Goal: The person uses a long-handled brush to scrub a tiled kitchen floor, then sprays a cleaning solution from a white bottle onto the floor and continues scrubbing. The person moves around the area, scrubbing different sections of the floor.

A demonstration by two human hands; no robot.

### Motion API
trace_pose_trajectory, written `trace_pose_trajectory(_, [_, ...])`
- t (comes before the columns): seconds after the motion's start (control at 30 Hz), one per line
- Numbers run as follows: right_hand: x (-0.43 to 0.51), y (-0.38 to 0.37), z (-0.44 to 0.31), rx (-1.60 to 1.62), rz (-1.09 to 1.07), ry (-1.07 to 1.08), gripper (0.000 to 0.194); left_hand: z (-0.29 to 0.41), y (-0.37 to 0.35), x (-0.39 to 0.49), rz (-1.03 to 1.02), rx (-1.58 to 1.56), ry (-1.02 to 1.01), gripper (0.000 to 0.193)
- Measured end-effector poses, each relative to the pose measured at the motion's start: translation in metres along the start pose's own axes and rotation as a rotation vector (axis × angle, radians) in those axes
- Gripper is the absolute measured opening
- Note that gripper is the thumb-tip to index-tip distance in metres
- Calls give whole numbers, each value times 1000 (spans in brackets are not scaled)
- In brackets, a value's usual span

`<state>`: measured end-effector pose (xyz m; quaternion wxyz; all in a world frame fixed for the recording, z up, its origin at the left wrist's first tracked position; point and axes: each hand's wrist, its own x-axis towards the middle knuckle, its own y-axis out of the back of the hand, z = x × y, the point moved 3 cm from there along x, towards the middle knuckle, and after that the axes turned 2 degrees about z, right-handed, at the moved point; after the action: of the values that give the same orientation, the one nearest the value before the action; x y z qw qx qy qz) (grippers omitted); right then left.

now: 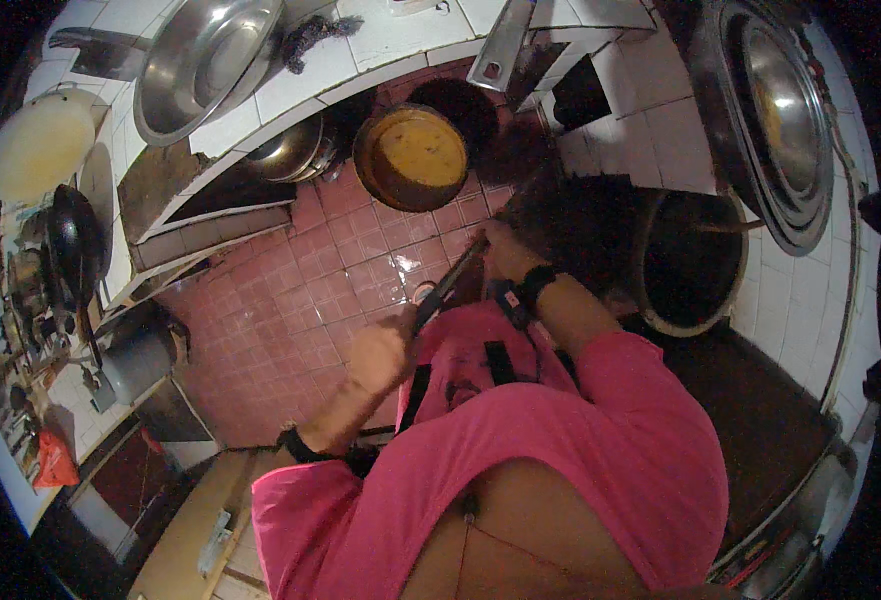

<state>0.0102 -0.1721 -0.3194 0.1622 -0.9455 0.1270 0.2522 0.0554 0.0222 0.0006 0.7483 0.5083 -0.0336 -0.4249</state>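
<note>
A dark, stick-like handle (451,281) slants across the front of my body. Its lower-left end is in the grip of my left hand (380,349). Further up, my right hand (496,244) closes around the other end, its fingers blurred and in shadow. What the handle belongs to cannot be made out in the dark beyond my right hand. Below both hands lies a floor of pink tiles (320,277), shiny with reflected light. Ahead of my hands, a round brown pan (410,157) with a yellowish inside rests on the floor.
A tiled counter (283,94) curves along the front and left, bearing a steel basin (215,64). Metal pots (290,154) sit beneath it. At right stand a large dark round vessel (692,262) and a stack of steel basins (778,120). A grey pot (140,360) is at left.
</note>
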Motion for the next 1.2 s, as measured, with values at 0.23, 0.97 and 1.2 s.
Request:
trace_pose_trajectory(0.23, [20,-21,-19,483,223,-435,10,-3,11,4,-107,-168,297,35])
trace_pose_trajectory(0.97, [-14,-99,-55,566,301,-279,14,17,4,-52,-285,-1419,848,31])
trace_pose_trajectory(1.2, [-7,-45,-81,507,120,-221,16,50,-18,15,-512,-1520,573,38])
